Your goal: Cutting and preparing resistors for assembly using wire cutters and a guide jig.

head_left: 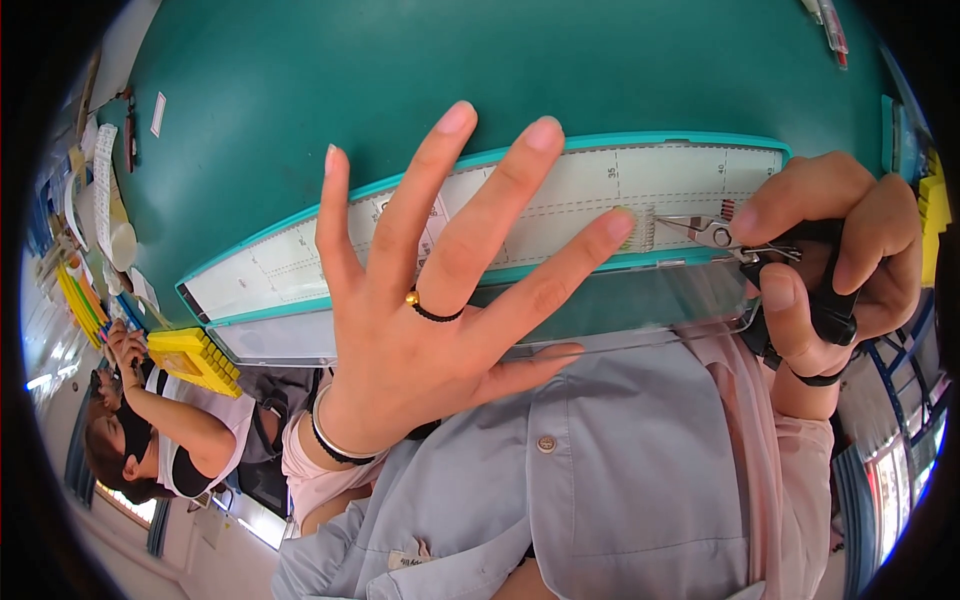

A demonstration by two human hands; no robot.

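Note:
My left hand (405, 290) is spread wide over a long teal-framed case (680, 138), its index fingertip pressing a small row of fine pale wire loops (646, 228). That row lies on the white ruled sheet (570, 190) inside the case. In my right hand (850, 240) is a pair of small silver nippers (714, 235) with dark handles, gripped between thumb and fingers. The jaw tips reach the right side of the loops; whether they touch is too small to tell. A tiny dark red striped piece (727, 208) sits just beyond the jaws.
The case's clear lid (640, 305) folds toward me along the near side. Beneath is a green tabletop (600, 70). Pens (832, 30) lie far right. At left are a yellow basket (195, 360), paper strips (105, 185) and another person (200, 440) with raised hands.

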